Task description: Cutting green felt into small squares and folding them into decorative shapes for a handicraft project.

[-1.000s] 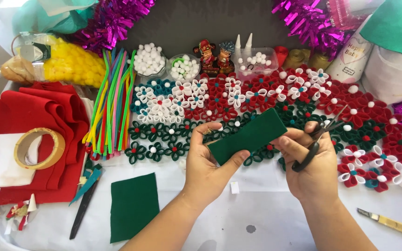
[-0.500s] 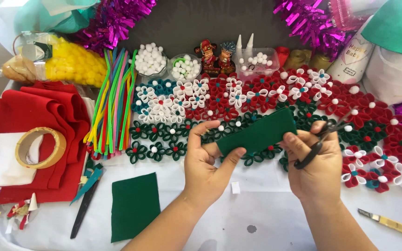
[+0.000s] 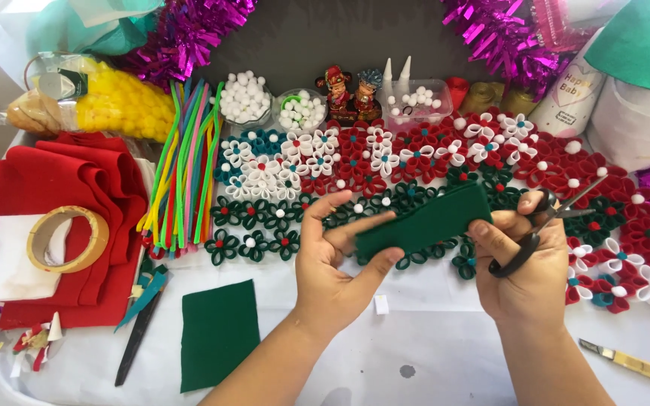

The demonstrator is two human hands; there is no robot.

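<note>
My left hand [image 3: 336, 263] pinches the left end of a dark green felt strip [image 3: 426, 220], held level above the table. My right hand [image 3: 524, 263] grips black-handled scissors [image 3: 547, 225], whose blades point right, away from the strip, while its fingers touch the strip's right end. Below both hands lie rows of rolled felt flowers [image 3: 415, 162] in green, white, red and teal with white pompom centres.
A green felt rectangle [image 3: 220, 334] and a second pair of scissors [image 3: 138, 331] lie at lower left. Red felt [image 3: 62, 180], a tape roll [image 3: 65, 239], coloured pipe cleaners [image 3: 186, 169], pompom bowls [image 3: 244, 98], two figurines [image 3: 351, 94] and purple tinsel [image 3: 502, 34] surround the flowers. A cutter [image 3: 630, 363] lies at lower right.
Both hands and the green strip have barely shifted. The scissors in the right hand have turned slightly, and the strip sits a little flatter.
</note>
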